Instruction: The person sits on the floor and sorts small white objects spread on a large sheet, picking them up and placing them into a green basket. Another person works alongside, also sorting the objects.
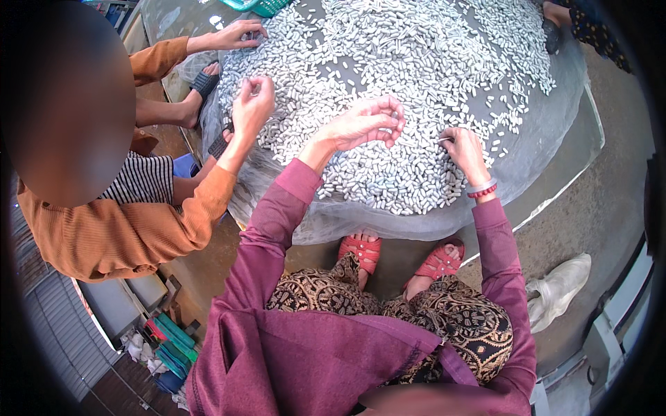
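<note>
A wide spread of small pale grey, capsule-shaped pieces [388, 187] lies on a plastic sheet [270, 201] before me. Above the middle of it is my left hand [368, 125], its fingers curled in toward the thumb; whatever they hold is too small to make out. My right hand [465, 151], with a red beaded bracelet [482, 191] at the wrist, is low over the right part of the pieces. Its thumb and forefinger pinch together, and a small pale bit shows at their tips.
At the left a co-worker in an orange sleeve [173, 243] has both hands over the same pieces. Another person's foot [553, 31] rests at the far right edge. A green basket [267, 5] stands at the back, and a white sack [560, 291] lies on the floor at right.
</note>
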Tool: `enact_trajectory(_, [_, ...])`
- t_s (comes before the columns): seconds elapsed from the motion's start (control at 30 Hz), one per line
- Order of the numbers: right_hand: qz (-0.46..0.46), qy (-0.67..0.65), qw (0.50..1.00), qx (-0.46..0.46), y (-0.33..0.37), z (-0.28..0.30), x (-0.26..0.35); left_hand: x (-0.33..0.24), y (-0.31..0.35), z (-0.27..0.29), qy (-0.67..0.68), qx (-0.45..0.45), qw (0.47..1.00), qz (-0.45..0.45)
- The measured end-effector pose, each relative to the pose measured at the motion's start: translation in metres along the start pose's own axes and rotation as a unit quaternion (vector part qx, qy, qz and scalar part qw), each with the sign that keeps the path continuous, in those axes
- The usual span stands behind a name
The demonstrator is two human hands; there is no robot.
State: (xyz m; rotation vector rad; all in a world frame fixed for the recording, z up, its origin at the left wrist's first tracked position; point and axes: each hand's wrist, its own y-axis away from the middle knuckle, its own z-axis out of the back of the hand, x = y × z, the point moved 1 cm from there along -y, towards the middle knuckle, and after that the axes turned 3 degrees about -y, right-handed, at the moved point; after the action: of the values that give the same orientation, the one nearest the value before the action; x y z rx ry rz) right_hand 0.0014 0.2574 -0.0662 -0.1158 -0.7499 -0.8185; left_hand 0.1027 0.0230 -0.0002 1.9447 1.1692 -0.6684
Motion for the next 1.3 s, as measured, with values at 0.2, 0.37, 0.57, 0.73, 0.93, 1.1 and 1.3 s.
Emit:
enact_trajectory(0.2, [-0.094, -0.355, 0.929, -0.052, 0.029, 0.027, -0.005, 0.050, -0.026, -0.001, -0.706, -0.027, 0.697, -0.124])
enact_trajectory(0.37, [-0.128, -0.603, 0.780, -0.108, 0.046, 0.062, -0.019, 0.058, -0.040, -0.003, -0.710, -0.020, 0.700, -0.074])
enact_trajectory(0.57, [-0.001, -0.781, 0.619, -0.079, 0.065, 0.085, -0.027, 0.015, -0.062, -0.007, -0.457, -0.095, 0.884, -0.020])
enact_trajectory(0.73, [0.006, -0.737, 0.675, -0.035, 0.072, 0.087, -0.031, 0.037, -0.119, -0.009, -0.745, -0.029, 0.622, -0.238])
enact_trajectory(0.93, [-0.064, -0.719, 0.690, -0.056, 0.080, 0.087, -0.036, 0.056, -0.146, -0.038, -0.885, 0.036, 0.421, -0.194])
enact_trajectory(1.1, [-0.100, -0.731, 0.675, -0.024, 0.074, 0.089, -0.038, 0.055, -0.136, -0.035, -0.920, -0.001, 0.368, -0.136])
enact_trajectory(1.3, [-0.158, -0.689, 0.707, -0.003, 0.063, 0.062, -0.026, 0.056, -0.147, -0.020, -0.870, 0.026, 0.453, -0.196])
